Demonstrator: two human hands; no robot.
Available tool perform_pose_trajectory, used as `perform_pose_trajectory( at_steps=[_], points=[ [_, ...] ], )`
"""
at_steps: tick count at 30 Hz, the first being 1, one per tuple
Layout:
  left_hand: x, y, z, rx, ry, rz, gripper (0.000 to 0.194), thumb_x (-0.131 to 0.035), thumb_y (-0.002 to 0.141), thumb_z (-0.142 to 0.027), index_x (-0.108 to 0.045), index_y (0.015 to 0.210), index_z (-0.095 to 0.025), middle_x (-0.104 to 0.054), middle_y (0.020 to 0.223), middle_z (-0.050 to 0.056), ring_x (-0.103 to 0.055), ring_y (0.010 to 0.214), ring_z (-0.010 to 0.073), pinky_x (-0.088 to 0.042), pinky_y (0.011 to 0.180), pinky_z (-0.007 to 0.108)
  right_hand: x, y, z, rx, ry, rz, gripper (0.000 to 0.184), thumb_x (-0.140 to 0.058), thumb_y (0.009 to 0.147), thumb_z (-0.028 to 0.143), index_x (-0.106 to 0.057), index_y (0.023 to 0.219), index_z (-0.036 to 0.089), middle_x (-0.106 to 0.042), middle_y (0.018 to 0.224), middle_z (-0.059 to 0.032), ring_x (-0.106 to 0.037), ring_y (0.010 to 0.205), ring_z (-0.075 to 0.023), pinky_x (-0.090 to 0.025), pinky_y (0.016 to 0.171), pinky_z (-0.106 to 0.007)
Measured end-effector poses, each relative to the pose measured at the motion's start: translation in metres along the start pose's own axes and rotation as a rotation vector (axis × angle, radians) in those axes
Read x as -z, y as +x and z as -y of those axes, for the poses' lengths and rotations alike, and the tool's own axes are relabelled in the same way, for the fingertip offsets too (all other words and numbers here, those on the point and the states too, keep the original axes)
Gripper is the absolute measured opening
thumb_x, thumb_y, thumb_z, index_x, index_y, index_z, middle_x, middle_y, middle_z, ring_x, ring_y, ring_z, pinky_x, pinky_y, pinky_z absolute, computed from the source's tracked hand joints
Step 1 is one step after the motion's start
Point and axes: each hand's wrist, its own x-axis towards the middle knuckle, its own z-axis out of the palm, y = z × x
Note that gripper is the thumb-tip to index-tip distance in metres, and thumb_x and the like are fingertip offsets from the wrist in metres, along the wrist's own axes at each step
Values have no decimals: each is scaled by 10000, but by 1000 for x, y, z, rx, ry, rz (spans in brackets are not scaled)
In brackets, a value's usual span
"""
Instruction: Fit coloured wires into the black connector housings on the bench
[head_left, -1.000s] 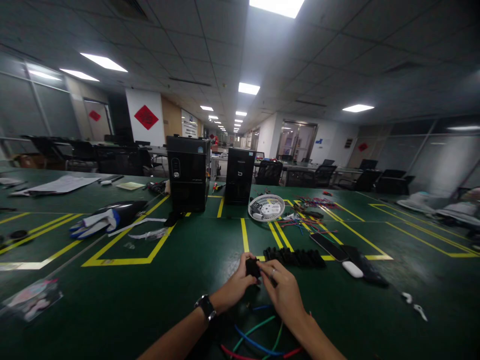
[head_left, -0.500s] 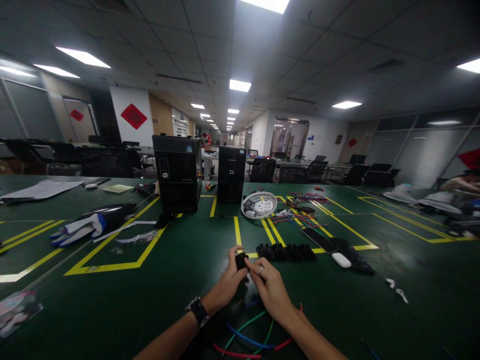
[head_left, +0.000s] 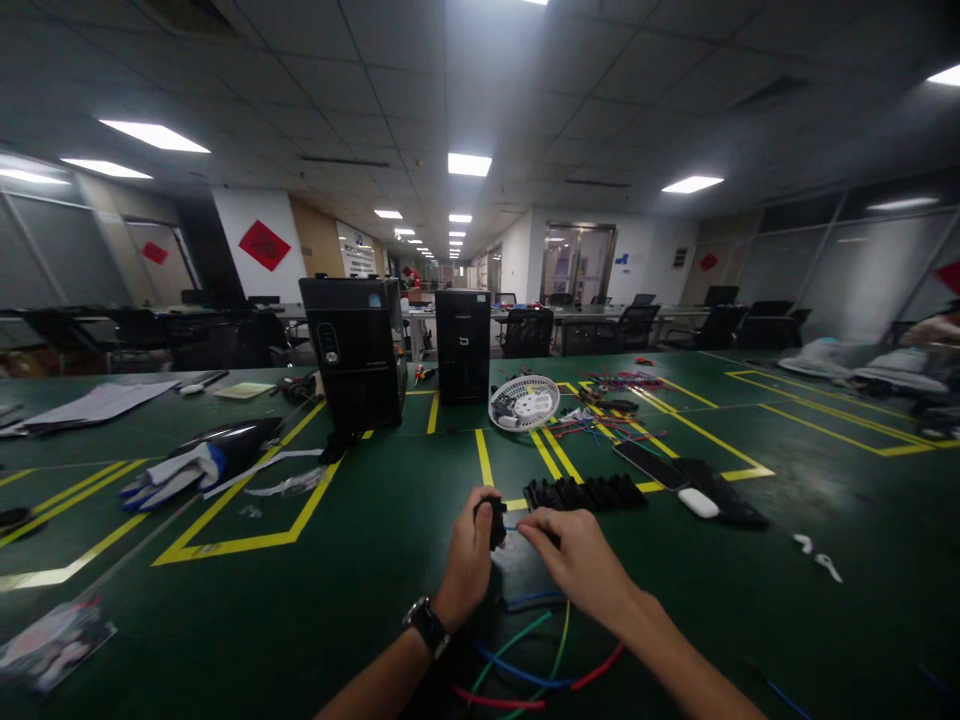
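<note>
My left hand (head_left: 472, 545), with a dark watch on its wrist, is wrapped round a small black plastic block (head_left: 491, 522). The fingers cover part of the block. Just to its right, my right hand (head_left: 574, 550) is closed in a pinch, fingertips toward the block. A thin blue wire (head_left: 511, 528) seems to run between those fingertips and the block; its ends are hidden. Below the hands, loose blue, green, yellow and red wires (head_left: 525, 680) curve over the green tabletop (head_left: 360, 620). Beyond the right hand lies a row of similar black blocks (head_left: 585, 493).
Two black computer cases (head_left: 352, 350) stand at the back. A white basket (head_left: 551, 415), a wire pile (head_left: 619, 381), a phone (head_left: 649, 465), a white case (head_left: 698, 503) and earbuds (head_left: 829, 568) lie to the right. Gloves (head_left: 180, 472) and a plastic bag (head_left: 56, 645) are left.
My right hand has drawn back to the right, opening a small gap from the block. My left hand has turned the block more upright. The camera view has shifted slightly.
</note>
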Motion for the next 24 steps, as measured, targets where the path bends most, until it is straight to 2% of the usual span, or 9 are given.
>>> perform_pose_trajectory(
  at_steps=[2, 3, 6, 8, 11, 15, 17, 19, 24],
  points=[
    [-2, 6, 2, 31, -101, -110, 413, -351, 928, -542, -554, 1027, -196, -580, 797, 16, -578, 655, 141, -469, 632, 265, -6, -7, 1, 23, -6, -34, 246, -457, 955, 208, -702, 941, 213, -729, 859, -25, -679, 784, -163, -475, 710, -230],
    [1, 11, 4, 69, -169, -214, 413, -353, 924, -547, -549, 1003, -192, -584, 794, 16, -591, 650, 141, -483, 642, 274, -12, -13, 1, 33, -20, -39, 241, -452, 956, 200, -694, 955, 204, -729, 862, -36, -682, 778, -163, -479, 705, -228],
    [26, 32, 15, 276, -423, -597, 383, -297, 935, -529, -487, 948, -197, -557, 711, -13, -602, 547, 138, -521, 639, 331, -34, -34, -2, 69, -76, 44, 228, -446, 952, 170, -671, 983, 193, -724, 821, -42, -685, 720, -158, -483, 659, -217],
    [48, 43, 22, 339, -482, -675, 332, -269, 949, -483, -454, 938, -208, -562, 675, -27, -622, 538, 146, -528, 650, 350, -45, -42, -2, 80, -93, 102, 239, -441, 950, 146, -657, 1036, 201, -723, 845, -39, -687, 741, -159, -492, 676, -223],
    [62, 46, 29, 270, -289, -494, 281, -327, 941, -466, -449, 990, -218, -659, 722, 4, -662, 638, 171, -512, 670, 336, -53, -41, 5, 71, -197, 142, 213, -504, 917, 127, -669, 1024, 208, -710, 890, -50, -672, 835, -198, -512, 755, -285],
    [49, 44, 35, 129, 157, -178, 333, -275, 950, -464, -496, 935, -216, -707, 782, 45, -666, 750, 195, -490, 726, 338, -36, -37, 17, 120, -333, 151, 235, -645, 829, 150, -676, 1045, 236, -660, 1099, -83, -600, 1032, -286, -498, 873, -430],
    [43, 48, 38, 97, 358, -92, 350, -261, 949, -429, -525, 864, -216, -706, 806, 65, -658, 780, 219, -477, 745, 358, -9, -49, 13, 126, -330, 127, 285, -590, 864, 149, -652, 1114, 271, -624, 1190, -73, -574, 1090, -268, -486, 918, -433],
    [43, 56, 43, 72, 471, -61, 336, -292, 938, -387, -548, 802, -216, -705, 811, 80, -639, 830, 242, -454, 792, 384, 27, -77, -5, 85, -362, 81, 311, -518, 906, 177, -630, 1172, 293, -625, 1189, -68, -575, 1104, -243, -495, 924, -399],
    [46, 71, 42, 54, 519, -57, 278, -354, 922, -330, -602, 891, -208, -700, 877, 85, -582, 938, 257, -379, 914, 429, 116, -191, -89, -163, -678, -109, 346, -602, 836, 436, -681, 1137, 286, -651, 1176, -117, -648, 1009, -290, -557, 835, -410]
  ],
)
